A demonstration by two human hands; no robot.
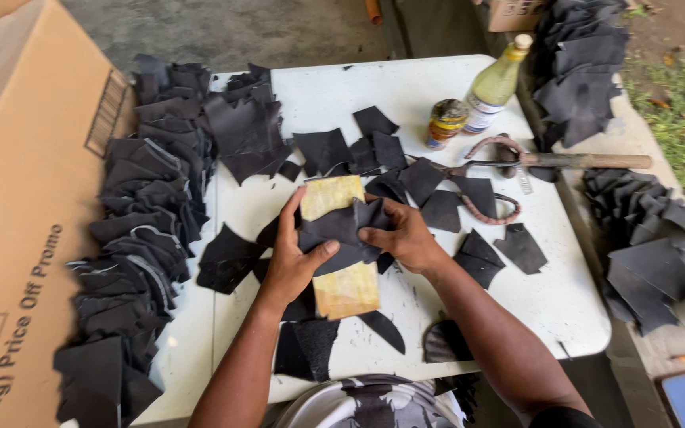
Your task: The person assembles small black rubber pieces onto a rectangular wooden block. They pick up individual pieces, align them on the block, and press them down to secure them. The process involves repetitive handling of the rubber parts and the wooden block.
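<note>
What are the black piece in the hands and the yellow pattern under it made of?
Black piece, gripped by left hand and right hand: looks like matte leather or a leather-like sheet; it folds softly, edges cleanly cut. Yellow pattern: probably stiff card or board; flat, stained, straight-edged.

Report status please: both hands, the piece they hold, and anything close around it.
Left hand and right hand both grip a black cut piece over a yellowish template. Scissors lie beyond; loose black scraps around.
</note>
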